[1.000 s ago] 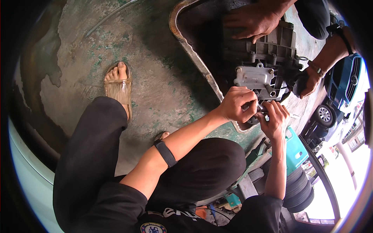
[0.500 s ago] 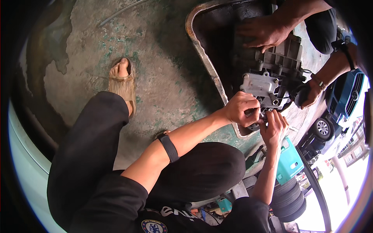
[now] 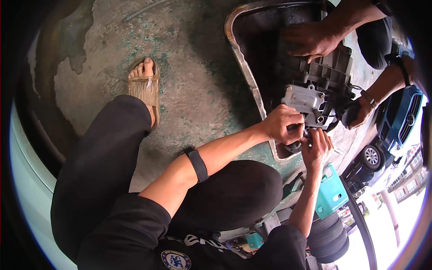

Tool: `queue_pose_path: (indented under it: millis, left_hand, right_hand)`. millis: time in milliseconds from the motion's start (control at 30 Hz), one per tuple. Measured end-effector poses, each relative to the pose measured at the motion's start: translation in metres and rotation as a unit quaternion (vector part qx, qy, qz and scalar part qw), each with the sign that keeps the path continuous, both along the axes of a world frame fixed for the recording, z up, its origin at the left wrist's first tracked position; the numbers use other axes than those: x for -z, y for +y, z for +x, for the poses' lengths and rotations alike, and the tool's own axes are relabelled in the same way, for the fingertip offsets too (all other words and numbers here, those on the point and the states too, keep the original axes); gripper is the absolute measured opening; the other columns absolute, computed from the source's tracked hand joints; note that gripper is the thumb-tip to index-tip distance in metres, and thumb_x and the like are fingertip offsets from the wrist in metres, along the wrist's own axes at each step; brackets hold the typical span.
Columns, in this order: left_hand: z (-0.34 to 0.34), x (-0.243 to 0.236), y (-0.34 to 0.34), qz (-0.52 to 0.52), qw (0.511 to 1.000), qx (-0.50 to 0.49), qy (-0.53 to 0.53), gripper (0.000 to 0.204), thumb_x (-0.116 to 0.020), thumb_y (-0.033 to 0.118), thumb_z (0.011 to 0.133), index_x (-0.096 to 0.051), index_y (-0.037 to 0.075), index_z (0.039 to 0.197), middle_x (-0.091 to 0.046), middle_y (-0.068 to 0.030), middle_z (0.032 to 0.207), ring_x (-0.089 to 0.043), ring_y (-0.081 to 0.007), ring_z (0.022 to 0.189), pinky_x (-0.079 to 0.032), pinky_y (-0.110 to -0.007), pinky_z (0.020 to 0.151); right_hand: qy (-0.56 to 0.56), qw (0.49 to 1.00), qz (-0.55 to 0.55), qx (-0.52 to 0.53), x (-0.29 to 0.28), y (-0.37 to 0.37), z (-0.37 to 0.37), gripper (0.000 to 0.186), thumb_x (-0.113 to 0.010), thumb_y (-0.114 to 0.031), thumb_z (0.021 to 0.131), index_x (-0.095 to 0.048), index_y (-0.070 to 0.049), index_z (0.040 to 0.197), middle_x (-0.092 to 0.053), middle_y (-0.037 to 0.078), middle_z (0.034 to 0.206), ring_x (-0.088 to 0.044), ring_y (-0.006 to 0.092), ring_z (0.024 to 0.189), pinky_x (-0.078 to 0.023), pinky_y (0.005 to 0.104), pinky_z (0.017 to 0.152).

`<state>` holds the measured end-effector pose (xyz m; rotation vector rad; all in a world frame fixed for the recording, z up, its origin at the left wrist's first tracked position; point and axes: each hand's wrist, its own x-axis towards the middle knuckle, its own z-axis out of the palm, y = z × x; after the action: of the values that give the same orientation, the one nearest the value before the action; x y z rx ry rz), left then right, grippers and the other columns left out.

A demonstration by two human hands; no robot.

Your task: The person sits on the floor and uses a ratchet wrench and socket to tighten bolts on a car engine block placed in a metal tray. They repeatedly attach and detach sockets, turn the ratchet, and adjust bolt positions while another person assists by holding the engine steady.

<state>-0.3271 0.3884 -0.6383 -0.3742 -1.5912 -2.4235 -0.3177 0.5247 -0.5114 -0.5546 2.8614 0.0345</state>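
Observation:
A grey metal gearbox-like casing (image 3: 330, 67) lies in a dark, oily tray (image 3: 243, 56) at the upper right. A lighter bolted cover plate (image 3: 302, 97) sits on its near side. My left hand (image 3: 283, 123) is closed at the near edge of this plate, its fingers pinched. Close beside it on the right, my right hand (image 3: 317, 147) is closed too, fingertips almost meeting the left ones. Something small and metallic shows between the fingertips, but its kind is hidden. Behind my left fingers is a dark round part (image 3: 293, 147).
Another person's hand (image 3: 315, 39) rests on the casing; their other hand (image 3: 357, 112) holds a black round part (image 3: 346, 112) at its right side. A turquoise plastic case (image 3: 331, 193) and stacked tires (image 3: 328, 238) stand at lower right. A blue car (image 3: 400, 112) is farther right.
The view has shifted slightly. Both my hands stay at the near edge of the cover plate with almost the same grip. The other person's hands keep their places.

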Motion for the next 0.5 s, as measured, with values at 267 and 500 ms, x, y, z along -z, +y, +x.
queue_pose_path:
  millis: [267, 500]
  left_hand:
    - [0.017, -0.041, -0.021, -0.031, 0.997, -0.046, -0.044, 0.010, -0.064, 0.004, 0.073, -0.054, 0.003, 0.071, -0.053, -0.0119, 0.059, -0.055, -0.0312, 0.052, -0.042, -0.039, 0.050]
    - [0.075, -0.023, -0.072, -0.063, 0.961, 0.108, -0.248, 0.024, -0.058, 0.020, 0.090, -0.058, 0.000, 0.076, -0.054, -0.0117, 0.058, -0.057, -0.0191, 0.051, -0.042, -0.032, 0.050]
  right_hand:
    - [0.017, 0.995, -0.064, -0.081, -0.031, -0.014, -0.003, 0.039, -0.075, -0.039, 0.079, -0.064, -0.003, 0.092, -0.054, 0.005, 0.068, -0.056, 0.0235, 0.059, -0.042, 0.0358, 0.054]
    - [-0.108, 0.962, -0.198, 0.152, 0.018, -0.047, 0.080, 0.026, -0.075, -0.030, 0.083, -0.063, -0.007, 0.083, -0.059, 0.009, 0.067, -0.058, 0.0297, 0.054, -0.045, 0.0388, 0.051]
